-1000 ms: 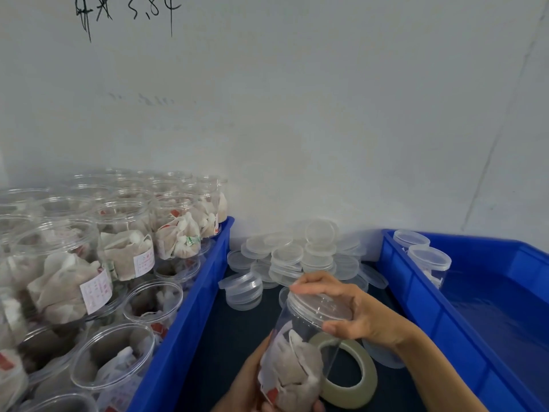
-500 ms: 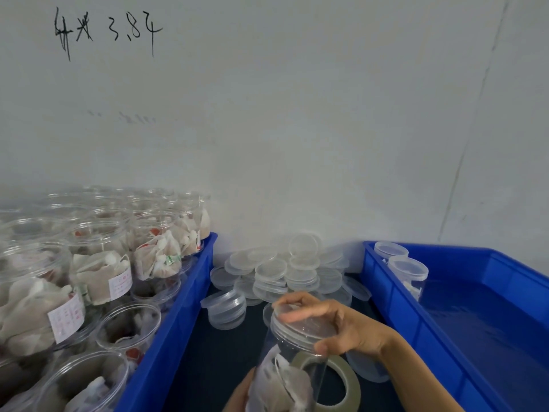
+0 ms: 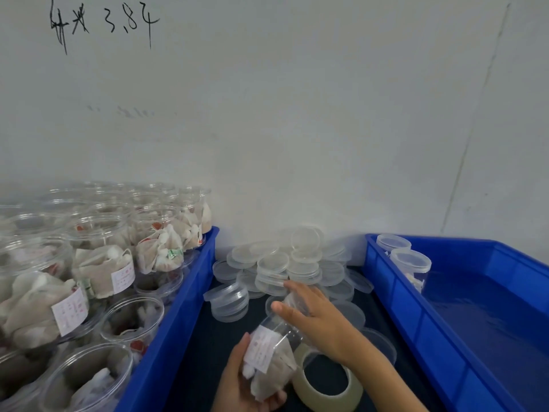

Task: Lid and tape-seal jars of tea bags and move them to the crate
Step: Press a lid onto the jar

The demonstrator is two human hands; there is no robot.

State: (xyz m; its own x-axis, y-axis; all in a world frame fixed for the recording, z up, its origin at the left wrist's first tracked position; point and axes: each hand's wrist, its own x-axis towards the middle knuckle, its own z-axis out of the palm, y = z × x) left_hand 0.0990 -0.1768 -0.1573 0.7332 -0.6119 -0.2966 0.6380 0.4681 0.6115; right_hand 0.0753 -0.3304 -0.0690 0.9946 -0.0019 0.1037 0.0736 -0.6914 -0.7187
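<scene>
We see two blue crates [image 3: 445, 337], dark table [image 3: 202, 352] between. Jar of tea bags [image 3: 273, 352] tilted over table; left hand [image 3: 237, 385] grips its base from below, right hand [image 3: 315, 316] curls round lidded top. Tape roll [image 3: 326, 391] lies just beneath.

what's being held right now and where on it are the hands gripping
A clear jar of tea bags, tilted away. The left hand holds its lower body from below; the right hand grips the lidded top end.
</scene>
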